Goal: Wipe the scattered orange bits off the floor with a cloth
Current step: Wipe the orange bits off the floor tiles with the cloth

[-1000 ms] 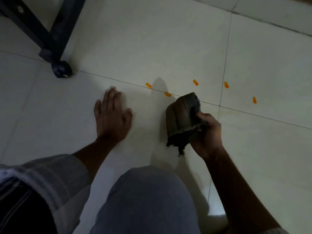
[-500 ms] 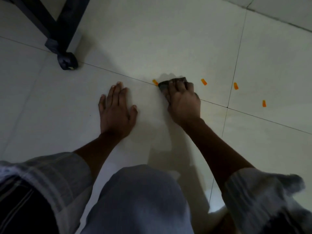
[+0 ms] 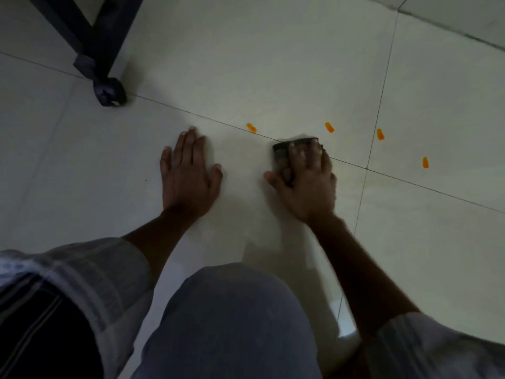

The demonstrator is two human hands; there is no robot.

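Note:
My right hand (image 3: 306, 181) presses a dark folded cloth (image 3: 282, 149) flat on the pale tiled floor (image 3: 246, 64), fingers spread over it, so only its far and left edges show. Several small orange bits lie along the grout line: one (image 3: 251, 127) up-left of the cloth, one (image 3: 329, 127) just beyond my fingertips, and two further right (image 3: 379, 134) (image 3: 425, 162). My left hand (image 3: 188, 173) rests palm down on the tile, fingers apart, holding nothing.
A black furniture frame with a caster wheel (image 3: 109, 91) stands at the upper left. My knee in grey trousers (image 3: 232, 318) fills the lower middle. Grout lines cross to the right of my right hand. A wall edge runs at the top right.
One second ago my right hand held the cloth lifted off the floor. It came down onto the orange bits, and has since slid back toward me and rightward. My left hand stayed planted.

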